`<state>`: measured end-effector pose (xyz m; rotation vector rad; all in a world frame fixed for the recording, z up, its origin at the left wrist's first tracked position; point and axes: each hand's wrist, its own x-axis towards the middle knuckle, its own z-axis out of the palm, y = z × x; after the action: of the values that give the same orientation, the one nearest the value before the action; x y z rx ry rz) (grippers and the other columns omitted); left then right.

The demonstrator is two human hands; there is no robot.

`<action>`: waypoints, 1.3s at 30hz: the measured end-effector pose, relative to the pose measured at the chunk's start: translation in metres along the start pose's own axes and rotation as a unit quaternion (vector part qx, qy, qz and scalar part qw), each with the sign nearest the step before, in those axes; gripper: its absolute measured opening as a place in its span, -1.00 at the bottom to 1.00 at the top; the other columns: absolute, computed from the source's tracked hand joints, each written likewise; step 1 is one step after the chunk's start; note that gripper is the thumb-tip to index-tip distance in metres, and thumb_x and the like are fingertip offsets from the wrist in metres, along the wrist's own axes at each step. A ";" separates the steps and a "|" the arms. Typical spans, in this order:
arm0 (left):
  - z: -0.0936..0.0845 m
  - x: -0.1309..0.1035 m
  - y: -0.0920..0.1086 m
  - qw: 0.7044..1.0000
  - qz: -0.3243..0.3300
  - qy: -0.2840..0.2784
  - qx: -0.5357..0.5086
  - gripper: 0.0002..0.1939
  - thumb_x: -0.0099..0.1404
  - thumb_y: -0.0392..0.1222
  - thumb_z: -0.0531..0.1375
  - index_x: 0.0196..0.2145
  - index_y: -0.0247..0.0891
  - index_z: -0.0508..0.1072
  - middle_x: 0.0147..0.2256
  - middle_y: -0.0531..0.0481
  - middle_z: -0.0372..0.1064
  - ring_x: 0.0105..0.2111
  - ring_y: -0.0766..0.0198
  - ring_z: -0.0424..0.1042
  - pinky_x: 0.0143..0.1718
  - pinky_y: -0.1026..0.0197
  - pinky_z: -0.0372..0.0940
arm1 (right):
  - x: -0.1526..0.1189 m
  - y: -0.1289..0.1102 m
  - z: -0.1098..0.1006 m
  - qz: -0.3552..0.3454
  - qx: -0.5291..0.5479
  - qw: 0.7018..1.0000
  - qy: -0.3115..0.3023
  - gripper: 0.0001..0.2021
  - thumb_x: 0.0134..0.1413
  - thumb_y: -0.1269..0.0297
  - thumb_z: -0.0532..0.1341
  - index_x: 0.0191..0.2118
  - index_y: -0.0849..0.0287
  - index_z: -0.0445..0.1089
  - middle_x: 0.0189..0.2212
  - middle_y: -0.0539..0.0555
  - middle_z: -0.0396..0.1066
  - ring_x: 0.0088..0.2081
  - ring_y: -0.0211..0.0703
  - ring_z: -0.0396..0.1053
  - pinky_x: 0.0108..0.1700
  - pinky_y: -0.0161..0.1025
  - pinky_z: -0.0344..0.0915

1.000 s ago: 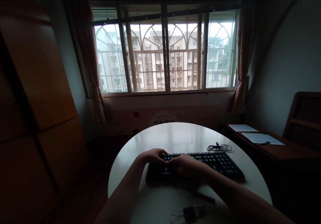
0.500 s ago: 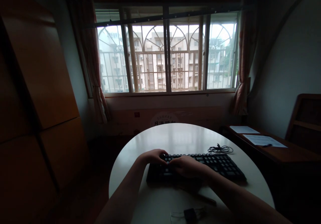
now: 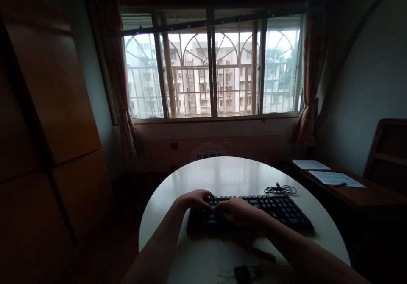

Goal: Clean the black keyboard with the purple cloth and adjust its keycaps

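Observation:
A black keyboard [image 3: 291, 216] lies on the round white table [image 3: 219, 171]. Over its left end curves my left hand [image 3: 194, 200], the fingers bent round the far edge and the thumb nearer me, with a few keys showing between. Against it rests my right hand [image 3: 238, 212], closed low over the keys, its thumb side almost touching my left thumb. Whatever sits in the right fingers is hidden by the hand and the dim light. Behind the keyboard's right half is a coiled black cable [image 3: 280, 189].
Nearer me lie a thin dark stick-like thing [image 3: 262, 254] and a small dark block [image 3: 242, 274] with wiry bits around it. To the right, a brown wooden table [image 3: 378, 195] bears papers [image 3: 337, 179] and a pen [image 3: 341, 185]. A wooden cabinet [image 3: 54, 97] stands left.
Both hands keep nearly the same place on the keyboard. The whole view has shifted very slightly.

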<state>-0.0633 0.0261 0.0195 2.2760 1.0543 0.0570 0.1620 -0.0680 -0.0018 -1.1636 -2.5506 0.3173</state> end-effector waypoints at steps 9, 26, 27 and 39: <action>0.000 0.001 -0.002 1.000 0.008 0.007 0.017 -0.33 -0.02 0.09 0.39 0.04 -0.18 0.44 0.01 -0.08 0.39 0.00 0.02 0.36 -0.02 0.13 0.26 | -0.002 -0.004 -0.003 0.006 0.007 1.000 -0.007 -0.60 0.20 0.21 0.09 0.13 -0.14 0.37 -0.13 0.03 0.54 -0.17 -0.03 0.47 -0.17 -0.23 0.27; 0.000 0.000 -0.002 1.000 0.011 0.010 0.026 -0.33 -0.02 0.14 0.38 0.02 -0.17 0.45 -0.02 -0.06 0.40 -0.03 0.02 0.37 -0.05 0.14 0.27 | -0.001 -0.003 -0.001 0.013 0.005 1.000 0.004 -0.60 0.17 0.22 0.11 0.11 -0.16 0.38 -0.15 0.01 0.55 -0.17 -0.04 0.48 -0.18 -0.25 0.27; 0.000 0.000 -0.002 1.000 0.011 0.011 0.027 -0.33 -0.03 0.15 0.38 0.02 -0.17 0.45 -0.02 -0.06 0.40 -0.03 0.02 0.37 -0.05 0.14 0.27 | -0.002 -0.003 -0.001 0.013 0.006 1.000 0.003 -0.60 0.17 0.22 0.11 0.11 -0.15 0.38 -0.15 0.01 0.55 -0.18 -0.04 0.48 -0.18 -0.25 0.27; -0.001 0.000 -0.002 1.000 0.016 -0.001 0.017 -0.35 -0.01 0.13 0.37 0.02 -0.16 0.45 -0.03 -0.06 0.42 -0.03 0.02 0.38 -0.07 0.15 0.28 | -0.001 -0.002 0.001 0.015 0.014 1.000 0.004 -0.62 0.18 0.22 0.11 0.09 -0.12 0.40 -0.11 0.01 0.54 -0.15 -0.03 0.48 -0.13 -0.23 0.29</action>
<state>-0.0648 0.0276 0.0187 2.3226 1.0254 0.0508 0.1611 -0.0704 -0.0020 -1.1901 -2.5162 0.3549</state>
